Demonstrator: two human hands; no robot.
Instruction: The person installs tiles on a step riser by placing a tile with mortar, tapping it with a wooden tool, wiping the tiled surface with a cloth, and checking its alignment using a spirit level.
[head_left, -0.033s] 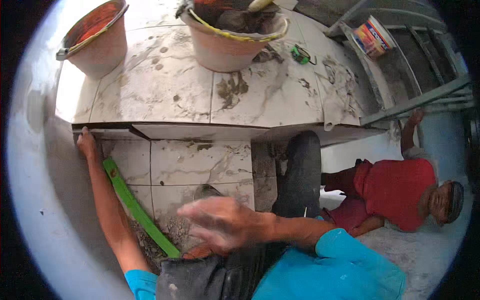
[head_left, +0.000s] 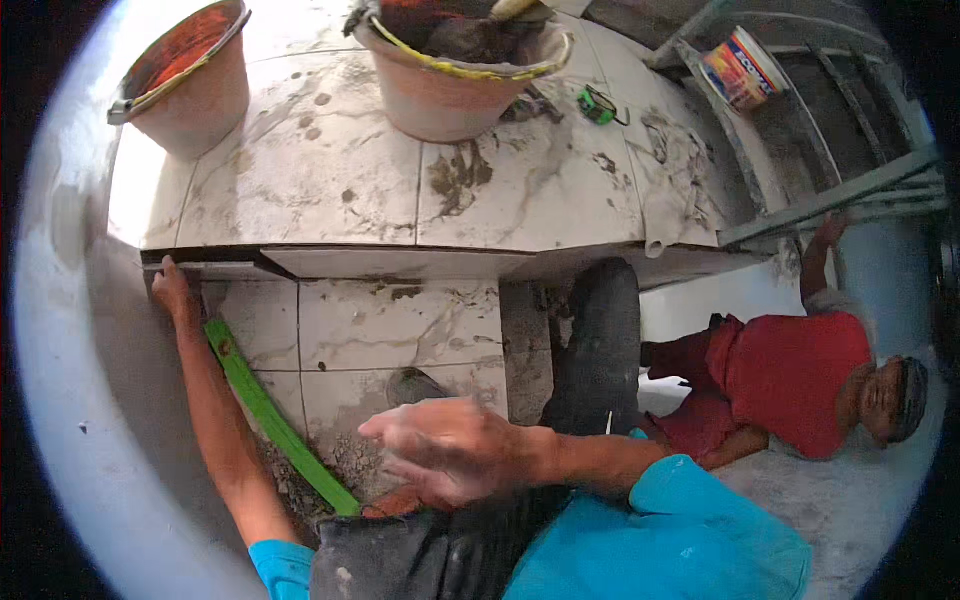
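While the left hand (head_left: 172,290) presses the tile edge (head_left: 215,268), the open right hand (head_left: 450,450) hovers apart.

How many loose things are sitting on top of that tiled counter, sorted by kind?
Buckets: 2, a reddish bucket at the left and a fuller bucket with a yellow rim.
Green tape measures: 1, the tape measure right of the buckets.
Total: 3.
The paint can sits off the counter, so it is not counted.
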